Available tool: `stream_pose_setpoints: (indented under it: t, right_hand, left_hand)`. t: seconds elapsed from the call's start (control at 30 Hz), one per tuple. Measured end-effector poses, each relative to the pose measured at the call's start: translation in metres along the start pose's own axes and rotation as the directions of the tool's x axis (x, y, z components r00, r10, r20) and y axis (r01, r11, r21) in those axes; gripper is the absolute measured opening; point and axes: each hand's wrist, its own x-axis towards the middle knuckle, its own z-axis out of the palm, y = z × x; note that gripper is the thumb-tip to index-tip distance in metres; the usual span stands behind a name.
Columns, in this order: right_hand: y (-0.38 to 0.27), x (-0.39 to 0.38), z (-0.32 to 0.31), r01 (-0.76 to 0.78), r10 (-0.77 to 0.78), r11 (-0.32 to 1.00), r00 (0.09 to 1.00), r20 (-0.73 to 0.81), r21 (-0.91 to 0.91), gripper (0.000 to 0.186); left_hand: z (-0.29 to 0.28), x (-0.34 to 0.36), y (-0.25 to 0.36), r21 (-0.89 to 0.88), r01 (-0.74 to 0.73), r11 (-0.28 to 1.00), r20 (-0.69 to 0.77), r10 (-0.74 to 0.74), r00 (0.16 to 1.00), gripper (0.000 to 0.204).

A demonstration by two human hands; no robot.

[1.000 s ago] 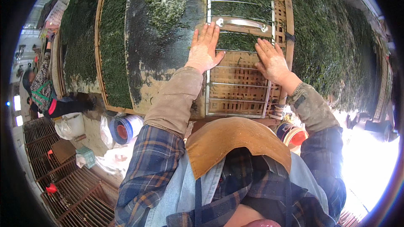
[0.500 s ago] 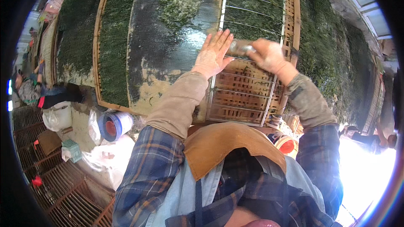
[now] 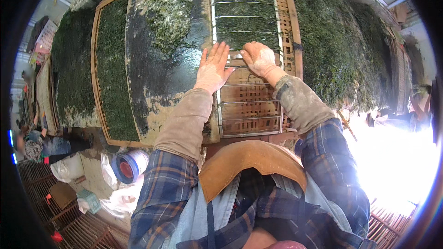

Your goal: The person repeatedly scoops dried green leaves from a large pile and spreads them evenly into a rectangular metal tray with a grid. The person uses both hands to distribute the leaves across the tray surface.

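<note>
My left hand (image 3: 213,70) lies flat with fingers stretched, over the left rail of a silver ladder-like metal frame (image 3: 250,84). My right hand (image 3: 261,59) is closed around a small shiny metal tool (image 3: 236,57), its exact kind mostly hidden by my fingers. The tool's left end comes close to my left fingers. Under the frame is a woven bamboo rack (image 3: 286,23). Shredded dark green leafy stuff (image 3: 244,22) fills the frame's far sections; in its near sections the brown weave shows through. To the left, a wet dark board (image 3: 152,80) carries a heap of the same green stuff (image 3: 168,16).
Further left stands a green-covered wood-edged rack (image 3: 117,64). Broad green layers (image 3: 332,46) spread at right. Below left are a white-and-blue bucket (image 3: 131,165), white plastic bags (image 3: 122,200) and slatted racks (image 3: 92,230). A person (image 3: 39,145) is at the far left.
My right hand has brought the metal tool leftward, closer to my left hand, and no longer blurs. The left hand keeps its place on the frame's rail. The whole view has shifted.
</note>
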Motion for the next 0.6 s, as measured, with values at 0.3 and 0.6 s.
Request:
stream_pose_setpoints:
  t: [0.3,0.6]
  right_hand:
    - [0.072,-0.193,-0.096,-0.225,0.233,0.971,0.964,-0.124,0.074,0.029]
    - [0.275,-0.395,-0.171,-0.713,0.689,0.698,0.693,-0.213,-0.065,0.045]
  left_hand:
    - [0.020,0.002,-0.009,0.128,-0.022,0.992,-0.052,0.029,0.998,0.069]
    - [-0.007,0.069,0.138,0.003,-0.228,0.974,-0.060,0.228,0.972,0.060]
